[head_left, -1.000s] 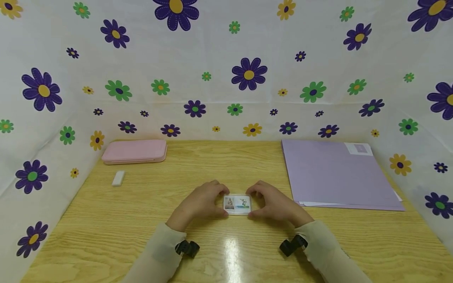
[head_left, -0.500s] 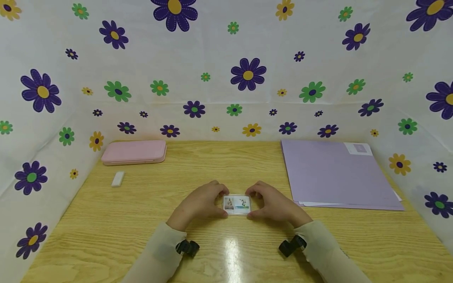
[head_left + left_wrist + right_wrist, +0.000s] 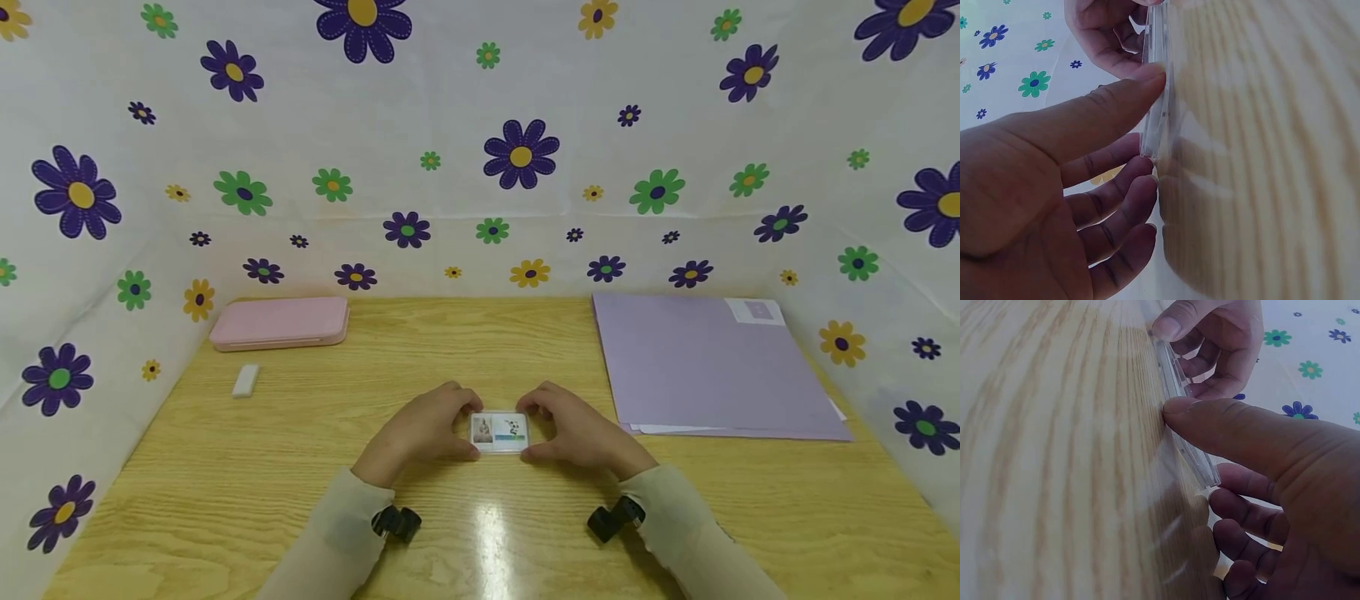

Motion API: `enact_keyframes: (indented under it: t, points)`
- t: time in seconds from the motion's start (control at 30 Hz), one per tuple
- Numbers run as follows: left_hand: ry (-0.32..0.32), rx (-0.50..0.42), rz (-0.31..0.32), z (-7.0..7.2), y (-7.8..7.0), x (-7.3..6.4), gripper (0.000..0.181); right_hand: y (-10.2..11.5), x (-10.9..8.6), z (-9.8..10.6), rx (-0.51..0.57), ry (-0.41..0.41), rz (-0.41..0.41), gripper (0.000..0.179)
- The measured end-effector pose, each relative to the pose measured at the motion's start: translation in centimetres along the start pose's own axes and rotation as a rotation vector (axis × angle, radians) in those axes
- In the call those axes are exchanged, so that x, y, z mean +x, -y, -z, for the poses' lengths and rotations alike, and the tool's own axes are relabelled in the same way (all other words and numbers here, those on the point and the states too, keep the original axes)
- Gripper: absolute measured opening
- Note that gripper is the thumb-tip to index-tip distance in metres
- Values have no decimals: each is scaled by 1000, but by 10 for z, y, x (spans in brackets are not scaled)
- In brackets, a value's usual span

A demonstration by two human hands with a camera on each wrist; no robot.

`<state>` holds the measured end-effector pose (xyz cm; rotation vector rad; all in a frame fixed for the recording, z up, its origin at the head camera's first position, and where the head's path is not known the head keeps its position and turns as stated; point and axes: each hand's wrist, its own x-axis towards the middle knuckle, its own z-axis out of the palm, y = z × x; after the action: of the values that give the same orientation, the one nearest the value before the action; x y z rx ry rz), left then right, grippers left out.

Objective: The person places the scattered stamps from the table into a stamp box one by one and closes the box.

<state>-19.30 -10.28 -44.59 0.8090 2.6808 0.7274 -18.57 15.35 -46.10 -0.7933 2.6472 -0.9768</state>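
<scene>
Flat on the table lies a small clear plastic card case, with a photo on its left and a panda-like cartoon on its right. My left hand holds its left end between thumb and fingers. At the other end, my right hand grips it the same way. In the left wrist view the case shows edge-on, low at the tabletop, with the thumb on its near edge. The right wrist view shows the case between the right thumb and fingers, partly hidden by them.
At the back left is a pink pencil case, with a white eraser-like block in front of it. Purple folders with white sheets underneath lie at the right. A flowered cloth closes off the back and sides of the wooden table.
The head view has shifted slightly, so everything appears a little further left. Both hands keep their hold on the card case, which stays in place on the table.
</scene>
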Motion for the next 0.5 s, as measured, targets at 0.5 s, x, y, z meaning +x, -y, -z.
enact_keyframes:
  t: [0.5]
  points:
    - [6,11,60,1,-3,4,53,5,-1,1,5,4,-130,55]
